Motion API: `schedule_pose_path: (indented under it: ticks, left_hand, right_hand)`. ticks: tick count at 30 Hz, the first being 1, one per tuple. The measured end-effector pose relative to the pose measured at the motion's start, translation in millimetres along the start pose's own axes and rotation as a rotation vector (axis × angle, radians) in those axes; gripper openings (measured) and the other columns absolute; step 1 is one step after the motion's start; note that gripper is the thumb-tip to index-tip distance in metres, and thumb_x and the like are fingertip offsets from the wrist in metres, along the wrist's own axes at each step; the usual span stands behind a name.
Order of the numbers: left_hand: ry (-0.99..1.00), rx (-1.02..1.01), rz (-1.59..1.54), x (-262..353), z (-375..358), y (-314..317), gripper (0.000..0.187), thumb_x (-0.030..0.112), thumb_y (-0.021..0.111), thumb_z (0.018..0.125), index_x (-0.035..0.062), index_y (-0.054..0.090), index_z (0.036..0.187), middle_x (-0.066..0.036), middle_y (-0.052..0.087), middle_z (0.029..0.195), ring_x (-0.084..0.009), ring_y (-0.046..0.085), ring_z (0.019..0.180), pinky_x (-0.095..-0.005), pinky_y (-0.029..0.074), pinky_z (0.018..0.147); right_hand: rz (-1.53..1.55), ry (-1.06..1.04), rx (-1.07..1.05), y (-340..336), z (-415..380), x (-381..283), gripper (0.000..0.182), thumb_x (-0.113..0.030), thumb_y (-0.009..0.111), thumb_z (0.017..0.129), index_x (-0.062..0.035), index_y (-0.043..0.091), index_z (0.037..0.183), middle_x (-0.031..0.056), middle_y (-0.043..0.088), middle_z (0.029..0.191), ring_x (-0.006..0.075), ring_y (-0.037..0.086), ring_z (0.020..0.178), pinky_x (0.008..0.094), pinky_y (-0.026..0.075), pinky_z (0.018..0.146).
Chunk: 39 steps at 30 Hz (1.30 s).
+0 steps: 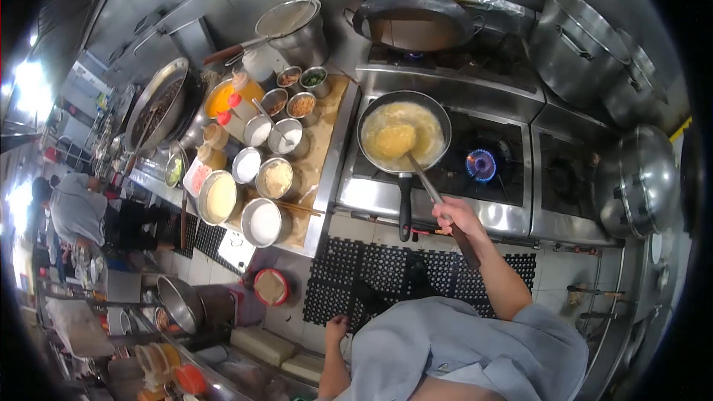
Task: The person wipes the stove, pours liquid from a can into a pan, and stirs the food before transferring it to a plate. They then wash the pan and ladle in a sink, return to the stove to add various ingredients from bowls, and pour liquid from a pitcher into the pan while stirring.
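My right hand (457, 217) is wrapped round the dark handle of a long metal ladle (425, 178). The ladle's bowl lies in a black pan (367, 150), within yellow, egg-like food (395, 139) in a pale liquid. The pan rests on the stove, its black handle (405, 208) pointing toward me, left of my right hand and untouched. My left hand (338, 321) hangs low beside my body over the floor mat, its fingers curled; whether it holds anything is too small to tell.
A blue flame (480, 165) burns right of the pan. Behind stands a large wok (416, 26). Metal cups of ingredients, such as white powder (264, 224), and sauce bottles (232, 125) crowd the left counter. Tall pots (568, 52) stand at right. Another person (78, 208) is at far left.
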<state>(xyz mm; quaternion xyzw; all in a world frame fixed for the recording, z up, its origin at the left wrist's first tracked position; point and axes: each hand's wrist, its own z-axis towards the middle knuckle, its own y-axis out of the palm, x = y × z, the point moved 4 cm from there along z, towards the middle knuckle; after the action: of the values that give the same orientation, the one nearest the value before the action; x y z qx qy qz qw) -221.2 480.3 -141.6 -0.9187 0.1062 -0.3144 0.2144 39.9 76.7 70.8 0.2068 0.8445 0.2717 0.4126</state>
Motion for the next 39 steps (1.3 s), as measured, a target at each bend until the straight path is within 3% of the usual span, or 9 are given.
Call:
schedule_pose_path:
  ticks: [2,3,8,12,15,22,29,35,39]
  left_hand:
    - [-0.090,0.056,-0.012,-1.5,-11.3,10.0,0.027,0.018,0.064,0.084,-0.0019,0.068,0.103,-0.015,0.070,0.087,-0.0207,0.067,0.076,-0.0314,0.051,0.069]
    - [-0.110,0.047,-0.010,-18.9,-4.4,18.2,0.029,0.020,0.064,0.084,-0.0005,0.068,0.105,-0.016,0.070,0.089,-0.0224,0.067,0.080,-0.0327,0.051,0.072]
    - [-0.062,0.109,0.253,-55.2,-23.1,43.1,0.044,0.040,0.060,0.083,0.0066,0.068,0.109,-0.016,0.069,0.099,-0.0300,0.065,0.100,-0.0391,0.048,0.087]
    - [-0.156,0.085,0.263,-32.1,-48.2,34.8,0.042,0.038,0.059,0.084,0.0056,0.068,0.108,-0.015,0.069,0.100,-0.0288,0.066,0.094,-0.0383,0.049,0.085]
    - [-0.189,0.073,0.081,-17.7,-44.4,33.6,0.036,0.032,0.061,0.085,0.0031,0.068,0.105,-0.013,0.070,0.096,-0.0239,0.067,0.086,-0.0351,0.051,0.079]
    - [-0.093,0.127,-0.242,25.6,-26.9,-2.7,0.026,0.022,0.057,0.089,0.0009,0.068,0.099,-0.008,0.069,0.082,-0.0123,0.064,0.069,-0.0278,0.050,0.060]
    - [0.745,0.719,-0.193,215.9,-29.8,-151.7,0.018,0.011,0.062,0.089,-0.0034,0.065,0.099,-0.009,0.068,0.084,-0.0150,0.063,0.075,-0.0290,0.051,0.072]
    - [0.786,0.438,0.400,321.4,86.8,-212.6,0.059,0.027,0.075,0.070,0.0041,0.058,0.122,-0.023,0.051,0.131,-0.0368,0.050,0.120,-0.0423,0.042,0.099]
    - [0.605,0.377,0.690,327.1,103.2,-213.4,0.074,0.029,0.081,0.061,0.0186,0.054,0.129,-0.017,0.050,0.128,-0.0413,0.048,0.113,-0.0434,0.045,0.095]
  right_hand:
    - [-0.714,-0.155,0.074,1.0,-13.9,-15.2,0.021,-0.010,0.056,0.091,0.0009,0.055,0.109,0.0027,0.054,0.078,0.0037,0.048,0.056,0.0195,0.034,0.038]
    - [-0.752,-0.140,0.152,-3.5,-20.5,-19.1,0.032,-0.007,0.058,0.088,0.0042,0.055,0.118,0.0120,0.064,0.090,0.0133,0.063,0.071,0.0268,0.049,0.052]
    - [-1.268,-0.654,0.376,-72.8,8.9,-21.9,0.053,-0.010,0.061,0.086,0.0028,0.044,0.135,0.0260,0.056,0.125,0.0291,0.055,0.119,0.0333,0.040,0.100]
    - [-1.393,-0.786,0.351,-65.4,31.6,-21.7,0.050,-0.008,0.056,0.089,0.0043,0.043,0.136,0.0210,0.064,0.113,0.0228,0.065,0.089,0.0315,0.052,0.078]
    - [-0.698,-0.263,0.199,-43.2,27.9,-12.9,0.034,-0.011,0.051,0.094,0.0012,0.048,0.125,0.0006,0.045,0.071,0.0041,0.043,0.049,0.0208,0.032,0.034]
    - [-0.040,0.104,-0.112,-11.1,-7.4,-28.5,0.024,-0.011,0.053,0.093,0.0010,0.049,0.113,0.0010,0.050,0.078,0.0041,0.042,0.051,0.0194,0.034,0.040]
    - [-0.733,-0.172,0.158,20.7,-49.3,-39.9,0.020,-0.005,0.056,0.084,0.0008,0.057,0.104,-0.0004,0.048,0.056,0.0072,0.044,0.042,0.0230,0.036,0.037]
    - [-0.986,-0.354,0.382,34.1,-75.6,-45.7,0.054,0.003,0.052,0.085,-0.0060,0.046,0.137,0.0000,0.051,0.064,0.0068,0.047,0.043,0.0237,0.037,0.035]
    - [-0.959,-0.464,0.465,25.7,-81.0,-39.3,0.055,0.004,0.053,0.086,-0.0074,0.045,0.139,-0.0002,0.052,0.067,0.0057,0.046,0.043,0.0223,0.037,0.035]
